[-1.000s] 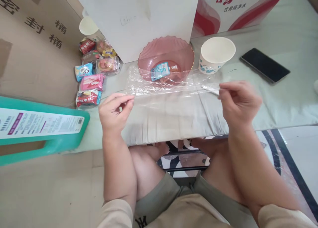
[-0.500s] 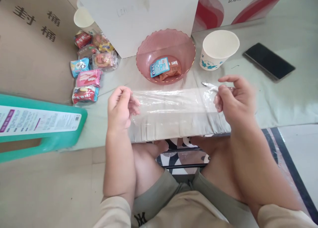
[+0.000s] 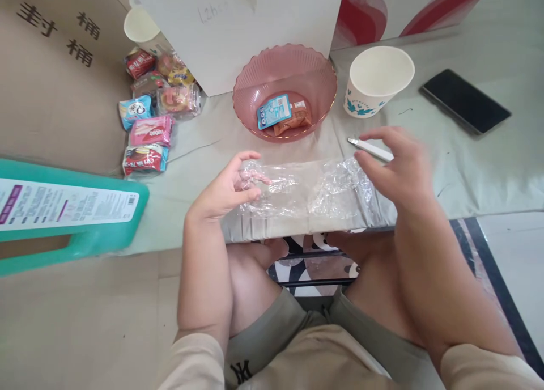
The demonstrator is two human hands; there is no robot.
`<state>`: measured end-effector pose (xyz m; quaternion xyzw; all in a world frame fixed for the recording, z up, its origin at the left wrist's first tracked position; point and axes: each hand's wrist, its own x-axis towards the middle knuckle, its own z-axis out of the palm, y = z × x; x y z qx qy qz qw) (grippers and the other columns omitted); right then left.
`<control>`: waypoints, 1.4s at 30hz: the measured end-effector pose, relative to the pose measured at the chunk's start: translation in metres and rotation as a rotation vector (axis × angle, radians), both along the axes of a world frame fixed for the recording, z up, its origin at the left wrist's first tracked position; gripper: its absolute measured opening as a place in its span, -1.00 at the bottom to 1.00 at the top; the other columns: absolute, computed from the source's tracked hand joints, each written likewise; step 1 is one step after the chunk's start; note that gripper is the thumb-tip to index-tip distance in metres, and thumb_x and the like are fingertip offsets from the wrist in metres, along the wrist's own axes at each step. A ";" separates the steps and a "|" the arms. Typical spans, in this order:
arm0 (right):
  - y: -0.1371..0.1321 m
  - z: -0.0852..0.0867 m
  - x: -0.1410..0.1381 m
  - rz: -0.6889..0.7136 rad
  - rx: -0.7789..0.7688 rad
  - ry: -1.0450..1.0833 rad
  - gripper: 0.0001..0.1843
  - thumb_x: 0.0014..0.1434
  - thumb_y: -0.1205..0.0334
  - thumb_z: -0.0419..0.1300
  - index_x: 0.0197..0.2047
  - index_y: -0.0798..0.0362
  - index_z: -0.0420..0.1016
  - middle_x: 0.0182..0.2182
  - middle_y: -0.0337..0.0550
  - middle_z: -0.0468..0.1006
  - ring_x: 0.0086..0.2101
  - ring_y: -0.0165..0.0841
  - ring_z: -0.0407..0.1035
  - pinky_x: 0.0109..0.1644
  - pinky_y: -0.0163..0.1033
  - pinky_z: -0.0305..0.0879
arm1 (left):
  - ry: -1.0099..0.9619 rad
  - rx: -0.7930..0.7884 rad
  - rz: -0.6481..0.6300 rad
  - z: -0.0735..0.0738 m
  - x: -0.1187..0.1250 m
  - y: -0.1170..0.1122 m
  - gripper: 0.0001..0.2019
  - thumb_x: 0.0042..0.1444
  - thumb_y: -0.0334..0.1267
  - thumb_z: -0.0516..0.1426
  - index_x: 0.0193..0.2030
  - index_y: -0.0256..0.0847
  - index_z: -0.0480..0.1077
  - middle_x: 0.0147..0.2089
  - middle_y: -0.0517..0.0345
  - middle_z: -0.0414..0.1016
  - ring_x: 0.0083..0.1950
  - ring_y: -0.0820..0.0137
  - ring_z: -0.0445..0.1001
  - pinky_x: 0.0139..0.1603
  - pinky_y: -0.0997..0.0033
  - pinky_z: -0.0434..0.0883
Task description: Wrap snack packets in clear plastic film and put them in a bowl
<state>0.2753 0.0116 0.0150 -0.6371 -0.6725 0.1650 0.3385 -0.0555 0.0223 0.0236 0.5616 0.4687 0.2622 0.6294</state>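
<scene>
A crumpled sheet of clear plastic film (image 3: 297,191) lies near the table's front edge, between my hands. My left hand (image 3: 227,189) is at the film's left end, thumb and fingers apart, some fingers behind or against the plastic. At the right end, my right hand (image 3: 397,163) is open, with thumb and index finger spread and nothing visible between them. A slim white pen-shaped tool (image 3: 374,149) with a grey tip lies beside the right hand, partly hidden by it. Beyond the film, a pink scalloped bowl (image 3: 246,78) holds a blue packet (image 3: 274,111) and a brown packet (image 3: 293,119).
A white paper cup (image 3: 369,92) and a black phone (image 3: 465,101) are at the right. Several wrapped snacks (image 3: 151,132) sit at the left, near a green jug (image 3: 140,203) and a cardboard box (image 3: 55,95). White boxes (image 3: 263,27) stand behind the bowl.
The film, stretched between both hands before, is now slack and crumpled on the table. My left hand moved right and its fingers spread; my right hand opened and came off the film.
</scene>
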 end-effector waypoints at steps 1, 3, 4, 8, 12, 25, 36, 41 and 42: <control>0.001 0.004 -0.003 0.113 -0.030 0.026 -0.63 0.20 0.11 0.25 0.07 -0.04 0.54 0.08 0.03 0.58 0.14 -0.01 0.48 0.25 0.16 0.41 | -0.049 0.018 -0.054 0.002 0.001 -0.002 -0.34 0.00 -0.28 0.37 0.22 -0.05 0.22 -0.14 0.12 0.59 -0.47 0.57 0.43 -0.47 0.55 0.39; 0.002 0.011 -0.013 0.369 -0.119 0.080 -0.45 0.17 0.03 0.31 0.21 -0.04 0.47 0.17 0.02 0.56 0.19 -0.01 0.45 0.29 0.17 0.39 | -0.161 0.061 -0.160 0.009 0.004 -0.009 -0.40 0.05 -0.32 0.35 0.20 0.02 0.26 -0.08 0.12 0.61 -0.49 0.60 0.41 -0.53 0.58 0.34; 0.003 0.015 -0.020 0.488 -0.154 0.107 -0.35 0.14 -0.01 0.33 0.27 -0.04 0.42 0.23 0.03 0.52 0.22 0.00 0.42 0.31 0.18 0.37 | -0.219 0.085 -0.213 0.014 0.006 -0.013 -0.42 0.07 -0.35 0.34 0.20 0.06 0.28 -0.06 0.12 0.62 -0.50 0.59 0.43 -0.55 0.59 0.32; 0.003 0.030 -0.047 0.801 -0.193 0.215 -0.27 0.03 0.02 0.43 0.26 -0.07 0.42 0.25 -0.03 0.50 0.23 -0.04 0.39 0.41 0.19 0.20 | -0.412 0.112 -0.498 0.028 0.014 -0.029 -0.29 0.05 -0.50 0.29 0.25 0.34 0.34 -0.01 0.16 0.66 -0.49 0.48 0.52 -0.58 0.53 0.36; 0.002 0.044 -0.051 1.004 -0.458 0.184 -0.87 0.12 0.19 0.35 -0.28 -0.01 0.50 -0.35 -0.29 0.59 -0.29 -0.34 0.47 0.10 -0.07 0.39 | -0.458 0.106 -0.386 0.023 0.009 -0.028 -0.23 -0.05 -0.44 0.37 0.23 0.42 0.36 -0.12 0.19 0.70 -0.63 0.52 0.40 -0.66 0.52 0.27; 0.006 -0.006 -0.052 0.355 -0.503 0.598 -0.49 0.12 -0.11 0.34 -0.54 -0.02 0.16 -0.61 -0.33 0.31 -0.55 -0.50 0.16 -0.47 -0.29 0.06 | -0.420 -0.151 0.109 -0.030 0.070 -0.005 -0.19 -0.14 0.47 0.27 0.01 -0.22 0.51 0.02 -0.19 0.65 0.14 0.02 0.61 -0.03 0.14 0.59; 0.002 -0.019 -0.040 0.269 -0.561 0.611 -0.66 0.18 -0.02 0.27 -0.06 0.00 0.60 -0.63 -0.31 0.52 -0.59 -0.36 0.45 -0.44 -0.27 0.37 | -0.137 -0.183 0.096 -0.031 0.051 0.003 -0.64 0.12 -0.14 0.25 0.05 -0.17 0.49 -0.46 0.17 0.63 -0.51 0.35 0.62 -0.59 0.54 0.38; 0.000 -0.030 -0.041 0.232 -0.336 0.722 -0.76 0.21 0.02 0.27 -0.17 -0.05 0.65 -0.17 -0.19 0.67 -0.59 -0.52 0.42 -0.47 -0.30 0.42 | -0.243 -0.108 0.165 -0.035 0.047 0.005 -0.72 0.03 -0.11 0.32 -0.14 -0.17 0.55 -0.50 0.24 0.59 -0.50 0.35 0.61 -0.52 0.45 0.49; -0.001 -0.032 -0.042 0.233 -0.294 0.709 -0.79 0.22 0.05 0.25 -0.21 -0.05 0.66 -0.04 -0.16 0.65 -0.58 -0.55 0.41 -0.45 -0.29 0.44 | -0.256 -0.084 0.149 -0.035 0.047 0.004 -0.71 0.01 -0.11 0.36 -0.15 -0.17 0.56 -0.46 0.21 0.61 -0.48 0.35 0.63 -0.48 0.43 0.52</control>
